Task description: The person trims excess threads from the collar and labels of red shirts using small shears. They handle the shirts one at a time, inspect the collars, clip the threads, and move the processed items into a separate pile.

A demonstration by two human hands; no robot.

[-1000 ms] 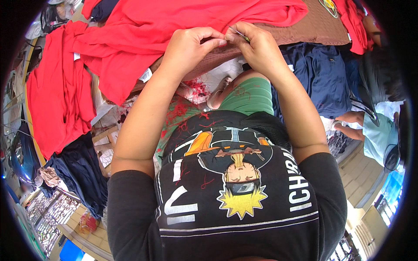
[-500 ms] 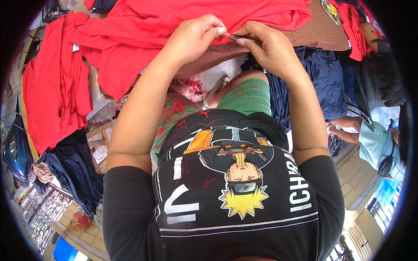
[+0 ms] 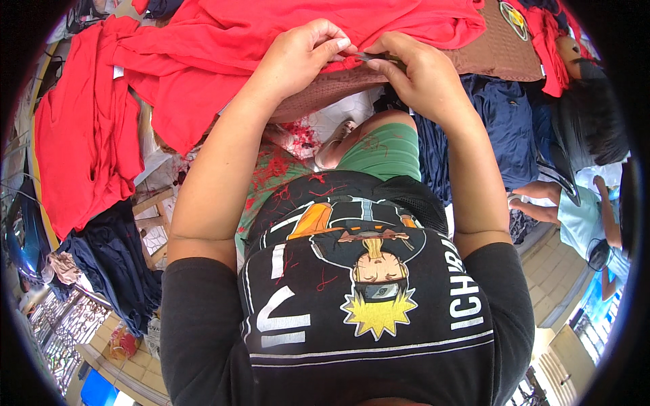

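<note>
We are mid-trim on the red garment [image 3: 203,61]: left hand [image 3: 301,57] pinches its edge, right hand [image 3: 423,74] fingers clamp a small thread cutter [image 3: 369,57] beside it, so the next cut likely needs taut fabric.

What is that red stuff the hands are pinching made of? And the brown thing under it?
The red garment looks like soft knit cloth with a matte finish: it drapes in loose folds. The brown piece looks like mesh fabric, going by its fine dotted texture, though the weave is too small to be sure. Both the left hand and the right hand pinch the red edge.
</note>
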